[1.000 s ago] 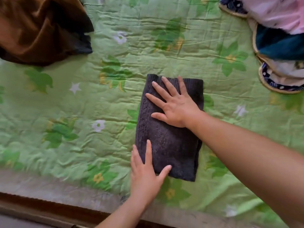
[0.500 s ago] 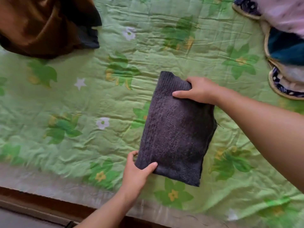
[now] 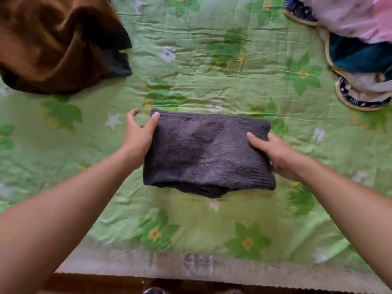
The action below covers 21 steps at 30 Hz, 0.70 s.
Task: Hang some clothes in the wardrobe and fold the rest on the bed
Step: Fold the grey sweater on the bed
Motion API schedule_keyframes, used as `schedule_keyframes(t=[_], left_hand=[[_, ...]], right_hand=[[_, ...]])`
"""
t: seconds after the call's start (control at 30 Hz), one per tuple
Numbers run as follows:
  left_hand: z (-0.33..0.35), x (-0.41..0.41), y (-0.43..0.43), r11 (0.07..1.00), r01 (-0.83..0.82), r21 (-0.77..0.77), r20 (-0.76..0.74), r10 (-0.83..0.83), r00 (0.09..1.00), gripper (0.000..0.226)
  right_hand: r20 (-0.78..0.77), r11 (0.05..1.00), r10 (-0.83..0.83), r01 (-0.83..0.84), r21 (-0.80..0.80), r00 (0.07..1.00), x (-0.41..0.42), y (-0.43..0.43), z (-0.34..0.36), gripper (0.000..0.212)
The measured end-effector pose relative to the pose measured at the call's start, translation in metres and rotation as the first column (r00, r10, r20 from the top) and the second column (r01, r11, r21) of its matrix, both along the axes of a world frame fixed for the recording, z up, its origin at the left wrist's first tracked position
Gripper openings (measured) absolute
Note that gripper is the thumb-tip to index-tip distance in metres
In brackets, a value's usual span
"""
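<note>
A dark grey knit sweater, folded thick, is pinched at its ends by the fingers of the left hand and right hand.

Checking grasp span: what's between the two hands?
Head view: only the folded dark sweater, left hand gripping its left edge, right hand its right edge.

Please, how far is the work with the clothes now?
Done: the dark grey sweater is folded into a compact rectangle. In hand: the left hand and right hand grip its two ends. Left: the brown garment lies crumpled on the green bedspread; the mixed pile at far right may need sorting.
</note>
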State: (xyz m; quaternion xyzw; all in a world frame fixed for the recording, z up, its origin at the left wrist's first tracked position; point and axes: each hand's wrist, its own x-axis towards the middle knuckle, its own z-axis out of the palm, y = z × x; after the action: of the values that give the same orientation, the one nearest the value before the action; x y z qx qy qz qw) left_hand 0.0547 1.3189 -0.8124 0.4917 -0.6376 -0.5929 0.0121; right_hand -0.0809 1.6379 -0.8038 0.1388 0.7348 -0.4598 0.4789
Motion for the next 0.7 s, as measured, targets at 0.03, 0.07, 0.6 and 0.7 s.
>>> schedule_keyframes(t=[0.03, 0.07, 0.6, 0.7], left_hand=[[-0.003, 0.002, -0.004, 0.994, 0.087, 0.063, 0.02, -0.089, 0.996, 0.062], [-0.006, 0.007, -0.006, 0.978, 0.18, 0.108, 0.033, -0.184, 0.982, 0.062], [-0.027, 0.037, 0.042, -0.04, 0.746, -0.665, 0.57, -0.672, 0.472, 0.073], [-0.052, 0.034, 0.034, -0.104, 0.719, -0.687, 0.577, -0.679, 0.454, 0.075]], right_hand=[[-0.021, 1.0, -0.013, 0.013, 0.011, 1.0, 0.009, -0.001, -0.005, 0.085], [-0.065, 0.999, -0.017, 0.02, 0.042, 0.998, 0.017, 0.0, -0.009, 0.09], [-0.409, 0.399, 0.911, -0.334, 0.854, 0.044, 0.081, -0.067, -0.004, 0.084], [-0.367, 0.372, 0.927, -0.349, 0.86, 0.082, 0.073, -0.063, -0.03, 0.087]])
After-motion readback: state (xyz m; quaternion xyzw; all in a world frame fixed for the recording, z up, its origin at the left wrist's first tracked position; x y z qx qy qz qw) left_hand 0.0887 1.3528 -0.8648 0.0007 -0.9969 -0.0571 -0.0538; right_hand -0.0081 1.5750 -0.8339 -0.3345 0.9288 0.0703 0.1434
